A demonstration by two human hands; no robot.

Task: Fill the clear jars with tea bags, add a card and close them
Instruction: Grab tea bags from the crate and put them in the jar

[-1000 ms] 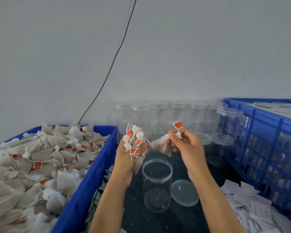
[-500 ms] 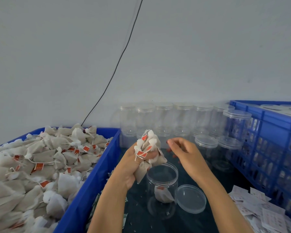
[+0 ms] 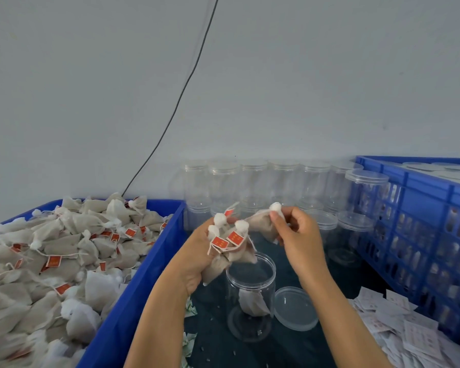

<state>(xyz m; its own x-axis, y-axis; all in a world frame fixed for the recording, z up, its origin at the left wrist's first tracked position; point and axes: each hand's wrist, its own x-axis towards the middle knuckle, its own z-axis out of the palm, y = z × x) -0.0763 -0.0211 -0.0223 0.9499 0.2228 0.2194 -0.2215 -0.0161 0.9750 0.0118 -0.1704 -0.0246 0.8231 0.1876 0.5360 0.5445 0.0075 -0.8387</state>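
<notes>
The heap of beige mesh tea bags [image 3: 51, 256] at the left of the frame carries small red paper tags with white strings and white knotted tops. It fills a bright blue plastic bin [image 3: 133, 296]. At the right edge stands a blue slotted plastic crate [image 3: 414, 221]. The colourless clear plastic jar [image 3: 251, 293] at lower centre stands on a dark teal table [image 3: 298, 346]. White printed paper cards [image 3: 409, 333] lie at lower right. A black cable [image 3: 181, 96] crosses the pale grey wall [image 3: 329, 75].
</notes>
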